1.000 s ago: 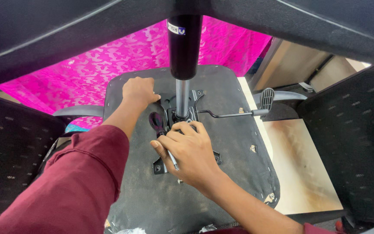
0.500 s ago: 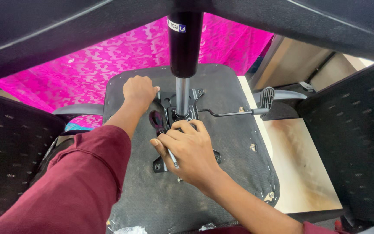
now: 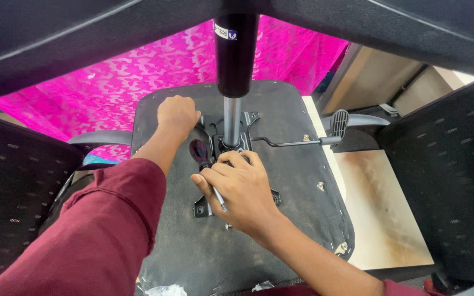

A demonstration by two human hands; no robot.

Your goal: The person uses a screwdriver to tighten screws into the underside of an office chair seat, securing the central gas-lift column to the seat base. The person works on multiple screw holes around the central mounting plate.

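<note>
An office chair lies upside down, its dark seat underside (image 3: 297,203) facing up. A black gas cylinder (image 3: 235,60) with a silver rod rises from the black metal mechanism plate (image 3: 250,129) at the seat's centre. My left hand (image 3: 176,115) is closed and rests on the far left part of the plate. My right hand (image 3: 240,189) sits on the near part of the plate, gripping a screwdriver (image 3: 207,164) with a dark reddish handle and a thin metal shaft. The tip is hidden under my fingers.
A height lever (image 3: 303,143) with a grey paddle sticks out to the right. Armrests (image 3: 97,138) show at both sides. A pink patterned cloth (image 3: 111,93) lies beyond the seat, a wooden board (image 3: 379,208) at right. Black mesh chair backs (image 3: 451,175) stand on both sides.
My left hand has shifted very slightly on the plate. My right hand keeps its grip on the screwdriver in almost the same place.
</note>
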